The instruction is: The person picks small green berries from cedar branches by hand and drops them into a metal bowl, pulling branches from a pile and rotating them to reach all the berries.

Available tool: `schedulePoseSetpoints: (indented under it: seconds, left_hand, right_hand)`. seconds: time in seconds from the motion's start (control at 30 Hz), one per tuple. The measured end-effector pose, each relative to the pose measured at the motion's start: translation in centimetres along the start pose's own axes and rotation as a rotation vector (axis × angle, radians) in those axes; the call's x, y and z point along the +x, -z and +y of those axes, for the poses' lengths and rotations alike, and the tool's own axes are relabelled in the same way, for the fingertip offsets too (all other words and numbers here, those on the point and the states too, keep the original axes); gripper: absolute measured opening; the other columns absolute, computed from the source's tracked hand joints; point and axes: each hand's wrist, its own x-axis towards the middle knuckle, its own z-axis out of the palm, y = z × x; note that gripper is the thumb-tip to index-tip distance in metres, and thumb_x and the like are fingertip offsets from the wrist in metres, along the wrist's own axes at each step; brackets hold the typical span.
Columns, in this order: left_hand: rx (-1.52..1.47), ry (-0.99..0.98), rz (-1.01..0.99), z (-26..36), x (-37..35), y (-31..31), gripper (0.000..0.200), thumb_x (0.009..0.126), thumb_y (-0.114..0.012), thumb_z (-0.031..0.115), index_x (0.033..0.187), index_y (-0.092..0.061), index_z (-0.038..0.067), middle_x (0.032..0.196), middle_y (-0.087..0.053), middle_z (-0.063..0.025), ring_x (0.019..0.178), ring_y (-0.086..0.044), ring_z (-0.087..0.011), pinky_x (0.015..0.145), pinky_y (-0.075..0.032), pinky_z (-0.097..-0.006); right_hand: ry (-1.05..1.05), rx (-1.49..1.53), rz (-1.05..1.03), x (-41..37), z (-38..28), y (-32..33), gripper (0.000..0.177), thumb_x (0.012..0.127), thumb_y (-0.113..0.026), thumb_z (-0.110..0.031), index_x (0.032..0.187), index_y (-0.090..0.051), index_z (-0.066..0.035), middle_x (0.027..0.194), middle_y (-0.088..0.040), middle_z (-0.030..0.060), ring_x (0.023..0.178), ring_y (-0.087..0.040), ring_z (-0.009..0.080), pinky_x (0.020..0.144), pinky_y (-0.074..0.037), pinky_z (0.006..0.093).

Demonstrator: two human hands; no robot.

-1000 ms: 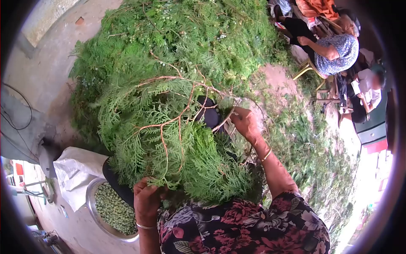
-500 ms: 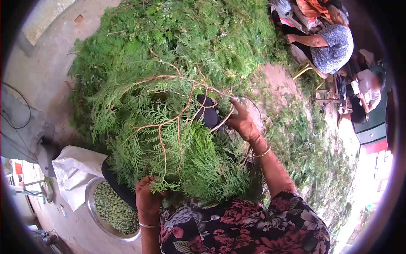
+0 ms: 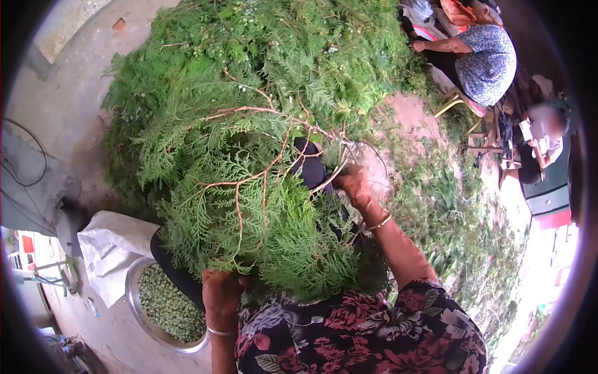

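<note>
Cypress branch (image 3: 249,206) pinched at a thin twig by right hand (image 3: 353,184), left hand (image 3: 221,292) fisted on foliage; twig may snap if bent harder

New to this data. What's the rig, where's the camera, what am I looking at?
No machine here: a person works with two bare hands. The picture comes from a camera worn on their head, looking forward and down. The left hand grips the bottom of a leafy conifer branch; the right hand is closed on one of its thin twigs. Behind lies a big pile of green cuttings. Lower left sit a metal bowl of small green bits and a white sack. At upper right sit other people.
</note>
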Motion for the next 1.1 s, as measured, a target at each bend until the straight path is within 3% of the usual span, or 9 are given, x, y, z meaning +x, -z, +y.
schedulePoseSetpoints:
  seconds: [0.07,0.13,0.2,0.27,0.3,0.4,0.6,0.83,1.1]
  left_hand:
    - [0.011,-0.008,-0.011,-0.2,0.0,0.6,0.015,0.079,-0.061,0.008,0.093,-0.057,0.001,0.089,-0.059,-0.0086,0.078,-0.056,-0.0212,0.06,-0.047,-0.0314]
    - [-0.066,0.009,-0.043,-0.4,0.0,1.0,0.017,0.079,-0.061,0.006,0.095,-0.058,0.001,0.089,-0.06,-0.0068,0.08,-0.057,-0.0207,0.061,-0.047,-0.0332]
    - [-0.072,0.01,0.066,-0.7,0.0,0.2,0.018,0.079,-0.062,0.007,0.095,-0.058,0.001,0.089,-0.06,-0.0079,0.08,-0.057,-0.021,0.061,-0.047,-0.0328]
    - [-0.077,0.012,0.175,-0.8,-0.1,-0.9,0.019,0.078,-0.062,0.008,0.096,-0.059,0.0,0.089,-0.06,-0.0091,0.08,-0.058,-0.0214,0.061,-0.047,-0.0325]
    - [0.011,-0.019,0.152,-0.7,0.0,-1.7,0.018,0.079,-0.059,0.009,0.094,-0.06,-0.001,0.087,-0.062,-0.0103,0.075,-0.06,-0.0208,0.061,-0.048,-0.0311]
    - [0.18,-0.039,0.111,-0.2,-0.2,-3.4,0.02,0.08,-0.057,0.012,0.092,-0.06,-0.004,0.084,-0.064,-0.0115,0.07,-0.061,-0.0192,0.06,-0.049,-0.0289]
    - [0.323,-0.092,0.117,0.5,-0.1,-5.0,0.022,0.078,-0.061,0.016,0.087,-0.058,-0.004,0.075,-0.062,-0.0137,0.06,-0.057,-0.019,0.056,-0.046,-0.0276]
    - [0.476,-0.334,-0.251,3.6,-1.2,-10.5,0.027,0.075,-0.061,0.016,0.086,-0.057,-0.008,0.072,-0.061,-0.0208,0.048,-0.05,-0.0148,0.045,-0.041,-0.0233]
    - [0.706,-0.143,-0.633,2.0,2.2,-21.2,0.016,0.081,-0.048,0.001,0.091,-0.057,-0.008,0.083,-0.063,-0.0153,0.067,-0.061,-0.0171,0.059,-0.048,-0.0277]
  right_hand:
    - [-0.027,-0.118,-0.036,0.8,0.5,0.7,0.022,0.075,-0.066,-0.017,0.09,-0.065,0.0,0.075,-0.067,0.0142,0.07,-0.064,0.0212,0.068,-0.05,0.033]
    - [0.203,-0.665,-0.039,1.7,2.6,1.6,0.025,0.075,-0.066,-0.019,0.089,-0.065,0.002,0.077,-0.066,0.019,0.071,-0.065,0.0278,0.069,-0.05,0.0358]
    - [0.158,-0.623,-0.131,0.5,-0.3,3.4,0.029,0.075,-0.065,-0.021,0.087,-0.064,0.005,0.079,-0.065,0.0211,0.075,-0.064,0.0314,0.071,-0.05,0.0378]
    - [-0.018,-0.781,-0.223,-0.5,-2.2,4.6,0.021,0.075,-0.064,-0.014,0.093,-0.067,-0.005,0.088,-0.067,0.0149,0.077,-0.065,0.0286,0.072,-0.051,0.034]
    - [-0.043,-0.794,-0.172,-1.6,-3.4,4.9,0.035,0.072,-0.064,-0.006,0.107,-0.061,-0.003,0.094,-0.067,0.0175,0.079,-0.065,0.0284,0.074,-0.051,0.0341]
    - [-0.077,-0.265,-0.193,-4.7,-4.8,6.3,0.052,0.068,-0.064,0.002,0.118,-0.051,0.0,0.095,-0.067,0.0192,0.082,-0.065,0.0245,0.075,-0.051,0.0338]
    - [0.159,-0.214,-0.002,-7.6,-4.1,6.3,0.053,0.064,-0.057,0.002,0.117,-0.052,-0.003,0.079,-0.064,0.0128,0.07,-0.061,0.0199,0.065,-0.048,0.031]
    - [0.203,-0.339,0.161,-8.3,-4.8,5.9,0.036,0.069,-0.05,0.002,0.104,-0.057,-0.001,0.077,-0.064,0.0171,0.067,-0.063,0.0255,0.064,-0.049,0.0342]
    - [0.067,-0.143,0.133,-8.3,-6.9,5.6,0.044,0.069,-0.061,-0.005,0.111,-0.053,0.007,0.091,-0.067,0.0196,0.084,-0.064,0.0218,0.073,-0.051,0.0316]
